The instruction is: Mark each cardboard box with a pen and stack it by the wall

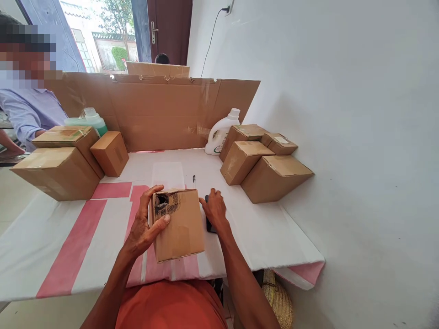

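A brown cardboard box (183, 228) sits in front of me, with a ragged hole and black scribbles on its upper left part. My left hand (146, 228) grips its left side, the thumb on the face that carries the hole and the fingers behind the edge. Just right of the box, my right hand (216, 208) is bent over a flat black phone-like object (211, 227) on the table, its fingers curled at the upper part. The hand covers much of that object. Beyond the box lies a pen (194, 179).
Cardboard boxes stand at the left (56, 176) and right (277, 178). Behind them are a green-liquid jug (98, 121), a white jug (222, 130) and a cardboard screen (161, 114). A white wall (360, 137) borders the right; a person (30, 105) is at the left.
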`<act>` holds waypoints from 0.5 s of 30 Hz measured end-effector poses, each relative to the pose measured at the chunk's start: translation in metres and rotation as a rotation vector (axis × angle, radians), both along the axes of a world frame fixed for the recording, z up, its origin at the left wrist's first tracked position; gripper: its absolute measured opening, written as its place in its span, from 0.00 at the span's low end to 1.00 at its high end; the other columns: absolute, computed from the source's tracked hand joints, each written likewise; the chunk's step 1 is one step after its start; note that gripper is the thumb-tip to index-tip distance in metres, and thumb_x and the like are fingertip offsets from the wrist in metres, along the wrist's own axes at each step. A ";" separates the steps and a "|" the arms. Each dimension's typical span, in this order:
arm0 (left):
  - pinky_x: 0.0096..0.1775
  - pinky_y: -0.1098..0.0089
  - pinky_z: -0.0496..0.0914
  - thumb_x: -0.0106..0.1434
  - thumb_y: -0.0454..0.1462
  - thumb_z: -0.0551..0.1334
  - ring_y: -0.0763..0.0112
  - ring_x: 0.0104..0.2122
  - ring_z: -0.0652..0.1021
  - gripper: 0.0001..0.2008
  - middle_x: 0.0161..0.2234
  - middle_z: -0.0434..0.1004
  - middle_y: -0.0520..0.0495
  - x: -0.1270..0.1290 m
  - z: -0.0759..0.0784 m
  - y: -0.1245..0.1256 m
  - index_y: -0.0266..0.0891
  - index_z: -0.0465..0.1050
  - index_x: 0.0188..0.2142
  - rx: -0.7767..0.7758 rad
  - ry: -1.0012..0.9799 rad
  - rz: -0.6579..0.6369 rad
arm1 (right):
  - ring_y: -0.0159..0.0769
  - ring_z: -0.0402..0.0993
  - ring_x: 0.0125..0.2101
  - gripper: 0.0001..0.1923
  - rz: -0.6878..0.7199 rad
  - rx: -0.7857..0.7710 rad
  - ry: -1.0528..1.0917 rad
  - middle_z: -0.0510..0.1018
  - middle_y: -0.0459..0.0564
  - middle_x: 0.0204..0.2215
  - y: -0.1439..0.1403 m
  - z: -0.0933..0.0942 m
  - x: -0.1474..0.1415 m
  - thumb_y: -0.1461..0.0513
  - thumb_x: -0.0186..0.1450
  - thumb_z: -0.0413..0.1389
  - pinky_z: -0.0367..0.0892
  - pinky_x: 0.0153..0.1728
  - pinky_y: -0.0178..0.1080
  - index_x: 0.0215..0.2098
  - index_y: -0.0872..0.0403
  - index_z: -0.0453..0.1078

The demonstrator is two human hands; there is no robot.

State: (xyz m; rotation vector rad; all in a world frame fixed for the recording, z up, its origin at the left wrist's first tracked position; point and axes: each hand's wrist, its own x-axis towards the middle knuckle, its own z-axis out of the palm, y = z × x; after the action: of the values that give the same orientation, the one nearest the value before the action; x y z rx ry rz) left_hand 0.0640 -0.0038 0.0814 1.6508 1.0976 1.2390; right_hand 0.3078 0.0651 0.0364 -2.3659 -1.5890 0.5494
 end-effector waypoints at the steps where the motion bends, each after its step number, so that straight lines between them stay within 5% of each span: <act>1: 0.61 0.51 0.69 0.67 0.50 0.67 0.49 0.60 0.72 0.34 0.62 0.69 0.40 0.000 0.000 0.000 0.49 0.62 0.69 0.003 0.006 -0.001 | 0.61 0.66 0.66 0.29 -0.053 0.001 -0.023 0.69 0.74 0.63 -0.015 -0.004 0.006 0.56 0.73 0.60 0.67 0.60 0.53 0.65 0.65 0.64; 4: 0.62 0.52 0.67 0.67 0.50 0.66 0.50 0.61 0.71 0.34 0.63 0.67 0.40 -0.001 0.001 0.000 0.49 0.62 0.69 0.036 0.029 0.001 | 0.71 0.64 0.65 0.36 -0.173 -0.036 -0.026 0.69 0.81 0.61 -0.047 -0.018 0.020 0.53 0.66 0.68 0.66 0.59 0.61 0.61 0.69 0.67; 7: 0.63 0.51 0.66 0.67 0.51 0.66 0.50 0.61 0.71 0.34 0.63 0.68 0.40 -0.001 0.003 0.002 0.48 0.62 0.68 0.061 0.034 -0.008 | 0.67 0.73 0.60 0.35 -0.201 -0.052 0.070 0.75 0.79 0.58 -0.052 -0.026 0.029 0.52 0.61 0.71 0.71 0.53 0.54 0.57 0.67 0.71; 12: 0.62 0.51 0.66 0.67 0.52 0.66 0.50 0.61 0.71 0.34 0.62 0.68 0.40 -0.002 0.002 0.000 0.49 0.61 0.69 0.027 0.021 -0.005 | 0.58 0.83 0.49 0.18 -0.194 0.021 0.312 0.85 0.65 0.44 -0.047 -0.034 0.033 0.55 0.60 0.69 0.75 0.45 0.46 0.43 0.59 0.76; 15: 0.63 0.51 0.67 0.67 0.52 0.66 0.50 0.61 0.71 0.34 0.63 0.67 0.40 -0.001 0.001 -0.003 0.49 0.61 0.69 0.042 0.012 -0.003 | 0.51 0.85 0.45 0.13 -0.158 0.119 0.463 0.87 0.56 0.40 -0.061 -0.040 0.035 0.56 0.65 0.62 0.78 0.44 0.44 0.43 0.57 0.76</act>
State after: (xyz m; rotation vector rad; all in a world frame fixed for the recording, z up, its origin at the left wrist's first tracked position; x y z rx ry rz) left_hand 0.0634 -0.0069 0.0820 1.6932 1.0826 1.2597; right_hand 0.3423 0.0037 -0.0034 -2.0586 -1.1848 0.8647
